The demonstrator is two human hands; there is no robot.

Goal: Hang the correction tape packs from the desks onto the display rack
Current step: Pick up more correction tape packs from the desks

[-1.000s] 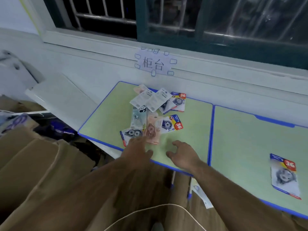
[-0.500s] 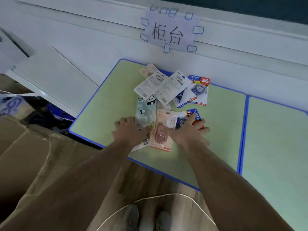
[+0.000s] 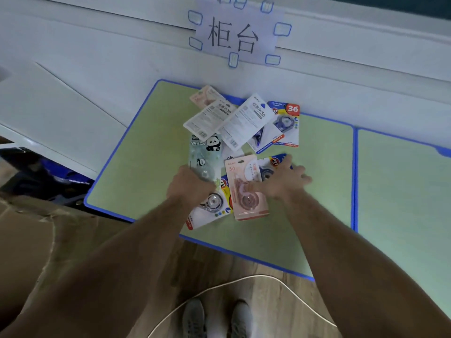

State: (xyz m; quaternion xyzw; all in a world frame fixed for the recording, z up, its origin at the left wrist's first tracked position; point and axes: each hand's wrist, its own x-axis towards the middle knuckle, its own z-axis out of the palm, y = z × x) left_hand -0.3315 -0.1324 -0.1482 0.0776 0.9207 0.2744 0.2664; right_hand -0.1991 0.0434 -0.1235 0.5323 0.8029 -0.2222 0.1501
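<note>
Several correction tape packs lie in a loose pile on the green desk (image 3: 136, 154). My left hand (image 3: 189, 187) grips the lower end of a pale green panda pack (image 3: 206, 152). Under that hand a white and blue pack (image 3: 212, 208) lies near the desk's front edge. My right hand (image 3: 283, 182) is spread flat, thumb on a pink pack (image 3: 244, 208) and fingers over a blue pack (image 3: 268, 165). Behind them lie two white packs face down (image 3: 246, 120) and a blue pack marked 36 (image 3: 285, 123). No display rack is in view.
A second green desk (image 3: 402, 191) adjoins on the right. A taped paper sign (image 3: 234, 35) hangs on the white wall behind. Brown cardboard boxes (image 3: 36, 240) stand at the left, with a white board (image 3: 61, 106) leaning beyond them. My shoes (image 3: 214, 318) are on the wooden floor.
Both hands reached forward from the desk's front edge into the pile. The left hand took hold of the panda pack; the right hand settled on the pink and blue packs. My view dropped closer.
</note>
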